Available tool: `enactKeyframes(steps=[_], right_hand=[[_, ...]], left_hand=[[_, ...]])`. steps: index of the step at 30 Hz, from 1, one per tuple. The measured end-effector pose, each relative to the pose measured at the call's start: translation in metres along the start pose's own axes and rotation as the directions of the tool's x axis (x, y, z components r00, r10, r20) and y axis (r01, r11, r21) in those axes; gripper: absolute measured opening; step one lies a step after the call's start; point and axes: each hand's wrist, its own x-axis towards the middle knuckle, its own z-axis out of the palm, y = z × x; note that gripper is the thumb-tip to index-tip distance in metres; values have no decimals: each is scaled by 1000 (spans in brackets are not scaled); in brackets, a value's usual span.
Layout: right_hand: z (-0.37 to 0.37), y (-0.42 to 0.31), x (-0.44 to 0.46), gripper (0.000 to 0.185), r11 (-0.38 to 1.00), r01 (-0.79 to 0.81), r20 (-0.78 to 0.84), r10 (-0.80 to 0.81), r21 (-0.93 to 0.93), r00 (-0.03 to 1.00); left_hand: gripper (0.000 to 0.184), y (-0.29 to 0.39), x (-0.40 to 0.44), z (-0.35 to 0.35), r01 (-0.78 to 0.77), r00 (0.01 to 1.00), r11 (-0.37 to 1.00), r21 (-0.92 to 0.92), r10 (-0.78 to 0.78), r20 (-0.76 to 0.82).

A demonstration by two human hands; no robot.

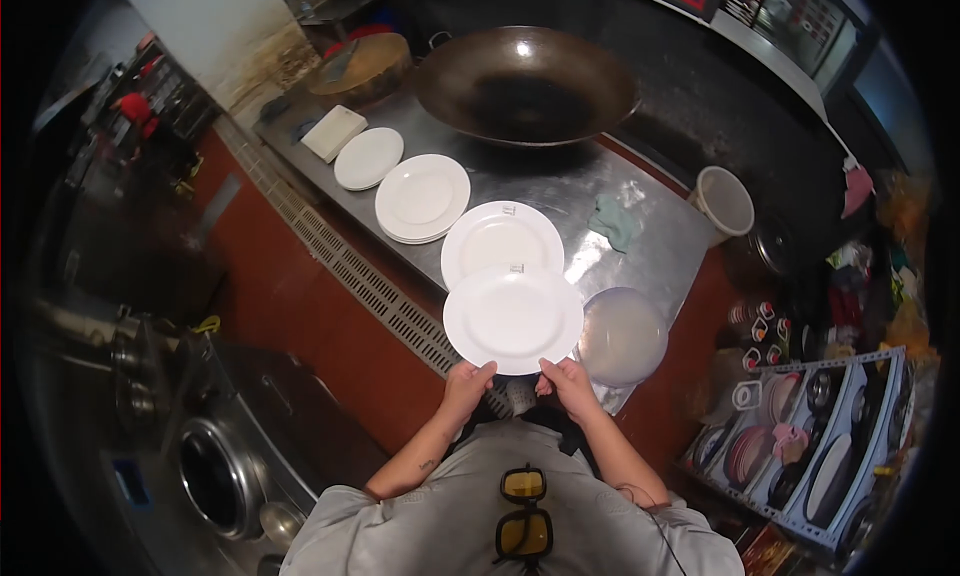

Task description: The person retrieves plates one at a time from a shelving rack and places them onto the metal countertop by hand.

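Close to the person's side of the big wok [525, 91], two hands hold one white plate [513, 321] by its near edge. The left hand [468, 391] is closed, with its thumb on top of the rim. The right hand [566, 386] pinches the same rim, a bit to the right. Each grip is shut on the plate. Between the wok and the held plate, we see another plate [503, 238], partly hidden by the held one. To the near left of the wok, a stack of round plates [423, 198], some smaller plates [369, 158] and square white dishes [334, 134] sit on the shiny desk [535, 186]. A green cloth [613, 223] lies to the wok's near right. Left of the wok is a round wood block [375, 68].
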Motion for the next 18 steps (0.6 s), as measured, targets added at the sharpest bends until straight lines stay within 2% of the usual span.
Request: enactKeyframes(steps=[4, 7, 10, 13, 18], right_hand=[[18, 7, 18, 31, 999, -43, -97, 41, -16, 994], [34, 8, 36, 30, 995, -98, -139, 95, -13, 986], [52, 0, 50, 25, 978, -208, -180, 205, 1, 962], [71, -17, 57, 25, 961, -258, -245, 228, -102, 942], [82, -1, 72, 20, 990, -137, -255, 124, -31, 959]], left_hand=[[23, 2, 31, -23, 52, 997, 990, 133, -59, 48], [25, 8, 50, -42, 54, 988, 994, 98, -67, 141], [28, 5, 76, -63, 20, 986, 980, 196, -51, 156], [27, -3, 105, -83, 38, 978, 971, 236, -85, 191], [27, 4, 121, -96, -60, 982, 926, 373, -12, 187]])
